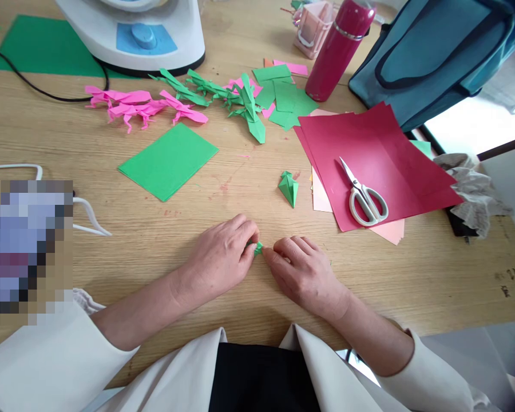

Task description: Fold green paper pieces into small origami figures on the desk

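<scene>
Close to the table's front edge, my left hand [227,249] pinches a small folded piece of green paper [258,248]; most of it is hidden behind the fingers. My right hand [302,274] is curled, and its thumb and index finger meet the right end of the same piece. Beyond the hands lies another small folded green paper shape [288,189]. Up and to the left rests a stack of green paper squares [169,163]. White-handled scissors [364,197] lie on red paper sheets [395,166] to the right.
Pink folded paper figures [133,106] and green ones [249,111] lie in a row at the back. Behind them stands a white appliance base [154,34] with a black cord. A magenta bottle [339,51], a pink holder [313,31] and a teal bag [433,51] stand at back right.
</scene>
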A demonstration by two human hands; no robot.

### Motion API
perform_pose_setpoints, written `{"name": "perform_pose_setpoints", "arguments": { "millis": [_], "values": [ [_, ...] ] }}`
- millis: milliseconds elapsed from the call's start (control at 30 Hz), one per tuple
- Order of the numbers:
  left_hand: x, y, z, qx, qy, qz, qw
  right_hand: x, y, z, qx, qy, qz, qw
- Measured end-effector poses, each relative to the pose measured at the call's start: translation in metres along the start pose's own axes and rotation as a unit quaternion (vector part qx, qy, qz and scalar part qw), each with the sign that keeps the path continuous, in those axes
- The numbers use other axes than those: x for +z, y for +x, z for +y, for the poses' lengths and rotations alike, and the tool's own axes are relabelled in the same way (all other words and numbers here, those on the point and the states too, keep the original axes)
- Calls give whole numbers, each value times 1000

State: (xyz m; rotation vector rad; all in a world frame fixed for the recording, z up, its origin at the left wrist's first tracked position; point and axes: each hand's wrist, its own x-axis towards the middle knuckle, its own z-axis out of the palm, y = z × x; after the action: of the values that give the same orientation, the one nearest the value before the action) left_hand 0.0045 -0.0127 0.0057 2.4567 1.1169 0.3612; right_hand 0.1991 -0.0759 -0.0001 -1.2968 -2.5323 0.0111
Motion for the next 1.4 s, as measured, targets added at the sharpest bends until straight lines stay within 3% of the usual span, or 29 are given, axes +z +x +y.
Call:
{"name": "perform_pose_setpoints", "arguments": {
  "millis": [933, 1400],
  "values": [
    [-3, 2, 2, -9, 7, -42, 999, -2, -1, -1, -3, -17, 21, 1000],
    [4, 0, -3, 13, 20, -15, 1000, -3, 0, 1, -23, -27, 8, 999]
  ]
}}
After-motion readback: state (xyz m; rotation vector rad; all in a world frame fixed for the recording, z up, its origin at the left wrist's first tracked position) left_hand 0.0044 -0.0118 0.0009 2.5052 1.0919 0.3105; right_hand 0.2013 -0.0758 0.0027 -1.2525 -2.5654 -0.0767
